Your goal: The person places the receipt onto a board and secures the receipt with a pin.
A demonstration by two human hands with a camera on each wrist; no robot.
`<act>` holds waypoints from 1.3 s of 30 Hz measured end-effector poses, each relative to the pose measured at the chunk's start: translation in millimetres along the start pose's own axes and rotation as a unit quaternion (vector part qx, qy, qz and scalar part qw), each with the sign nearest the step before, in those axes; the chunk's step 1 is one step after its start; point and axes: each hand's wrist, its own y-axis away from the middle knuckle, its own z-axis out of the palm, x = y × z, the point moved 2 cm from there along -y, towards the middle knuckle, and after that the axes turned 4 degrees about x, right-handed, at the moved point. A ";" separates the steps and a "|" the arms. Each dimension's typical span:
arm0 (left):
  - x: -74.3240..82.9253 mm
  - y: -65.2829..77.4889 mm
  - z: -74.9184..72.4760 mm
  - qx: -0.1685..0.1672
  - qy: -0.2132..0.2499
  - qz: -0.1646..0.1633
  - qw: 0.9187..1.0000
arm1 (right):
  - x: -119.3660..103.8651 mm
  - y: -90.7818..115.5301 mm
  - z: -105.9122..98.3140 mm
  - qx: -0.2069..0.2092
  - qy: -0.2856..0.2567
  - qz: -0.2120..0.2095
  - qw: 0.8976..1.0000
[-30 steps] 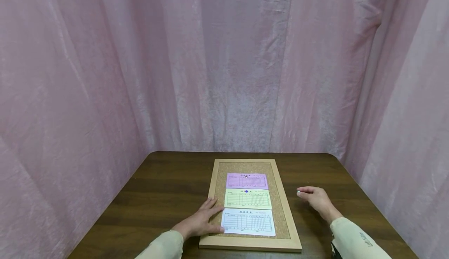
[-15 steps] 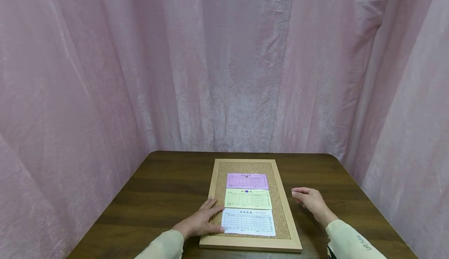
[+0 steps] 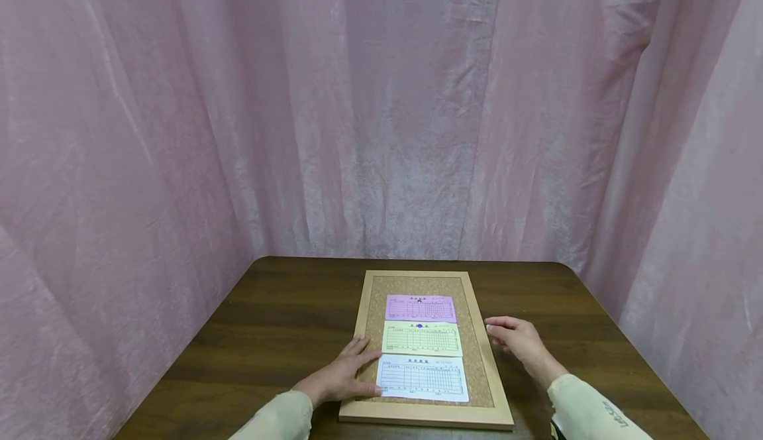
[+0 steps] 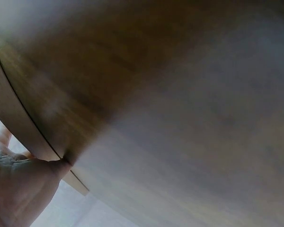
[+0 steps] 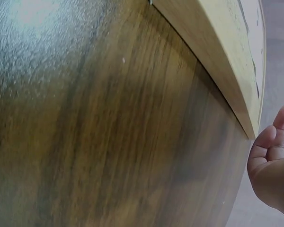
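A corkboard (image 3: pixel 417 282) with a pale wooden frame lies flat, bearing three printed slips in a column. The purple slip (image 3: pixel 408 314) is farthest, the pale green slip (image 3: pixel 396 340) in the middle, the white slip (image 3: pixel 417 387) nearest. One pin (image 3: pixel 420 301) sits on the purple slip, and a blue-purple pushpin (image 3: pixel 420 326) on the green one. My left hand (image 3: pixel 342 374) rests spread over the board's left side, fingertips at the white slip's left edge. Just right of the frame, my right hand (image 3: pixel 524 344) pinches a small white thing (image 3: pixel 489 325), too small to make out.
The dark wooden table (image 3: pixel 286 307) extends on both sides of the board and behind it. Pink curtains (image 3: pixel 405 128) hang at the table's far edge and along both sides.
My right hand has moved left, from over the table to close by the board's right edge, with the pinch kept. The left hand, board and slips stay put.
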 end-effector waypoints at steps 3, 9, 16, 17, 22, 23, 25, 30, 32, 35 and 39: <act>-0.1 -0.1 1.0 0.001 0.000 -0.002 1.000 | -1.4 0.7 3.2 -0.001 -0.005 -0.004 1.000; -0.8 -0.5 2.3 0.003 0.002 -0.002 1.000 | -4.0 3.1 11.5 -0.006 -0.023 0.006 1.000; 0.3 0.2 1.3 0.004 0.003 0.000 1.000 | -5.7 5.6 18.6 -0.010 -0.020 0.010 1.000; 0.4 0.2 1.3 0.004 0.004 0.000 1.000 | -6.0 5.6 19.4 -0.011 -0.020 0.009 1.000; -0.9 -0.5 1.7 0.006 0.001 0.000 1.000 | -7.1 7.0 22.5 -0.017 -0.016 0.002 1.000; -0.9 -0.5 1.6 0.006 0.000 0.000 1.000 | -7.2 7.4 23.0 -0.018 -0.013 0.002 1.000; -0.9 -0.4 1.0 0.006 -0.002 0.000 1.000 | -6.7 7.3 24.1 -0.022 -0.006 -0.001 1.000; 0.4 0.1 1.0 0.004 -0.003 -0.003 1.000 | -6.3 7.4 27.2 -0.028 0.001 -0.004 1.000; 1.0 0.4 1.5 0.002 -0.001 -0.007 1.000 | -6.4 8.5 28.8 -0.030 0.004 -0.005 1.000; 1.1 0.5 1.4 0.001 0.003 -0.009 1.000 | -6.6 10.9 31.3 -0.036 0.004 -0.006 0.999; 0.7 0.5 1.2 0.001 0.005 -0.008 1.000 | -8.0 14.3 34.9 -0.041 0.002 -0.009 0.999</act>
